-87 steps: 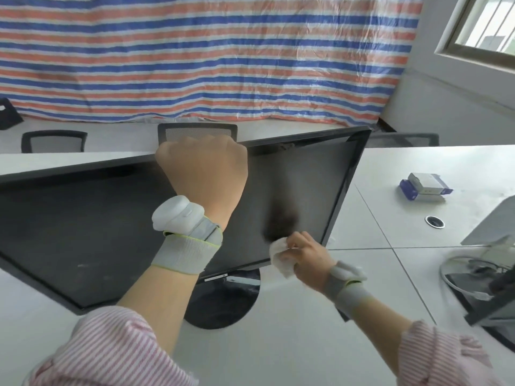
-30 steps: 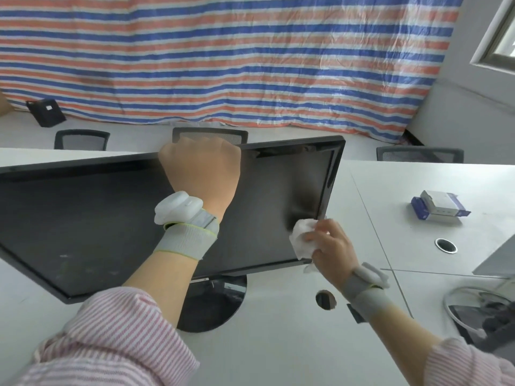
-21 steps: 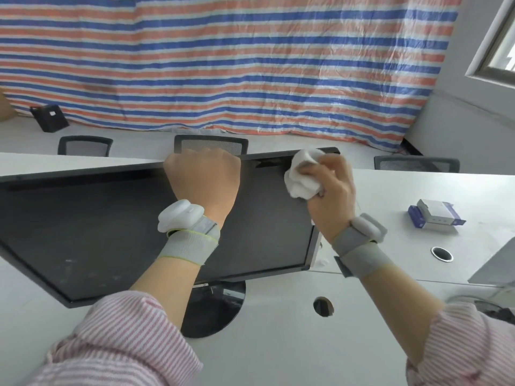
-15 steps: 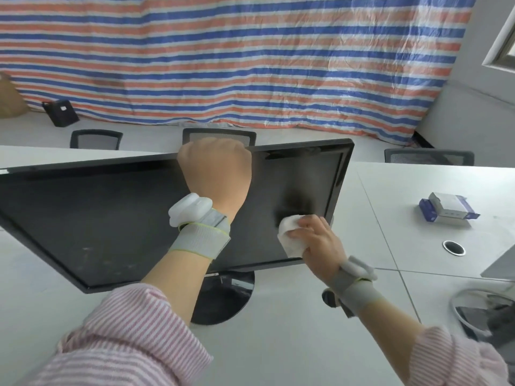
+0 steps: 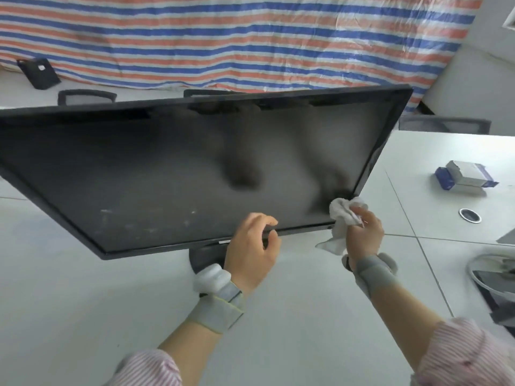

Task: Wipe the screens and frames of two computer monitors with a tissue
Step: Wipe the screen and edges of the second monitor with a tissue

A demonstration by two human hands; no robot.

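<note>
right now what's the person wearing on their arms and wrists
Both arms have pink-and-white striped sleeves pushed up toward the elbows. The left hand has a grey wristband with a yellow-green edge and a white padded block on it. The right hand has a similar grey wristband with a grey block. Neither hand is gloved.

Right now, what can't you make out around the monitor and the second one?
Head view only:
- Second monitor: cut off by the right edge; only part of its stand shows.
- First monitor stand: mostly hidden behind the screen and left hand.
- Tissue: its contact with the frame corner is blurred; right hand covers part.
- Box: label too small.
</note>
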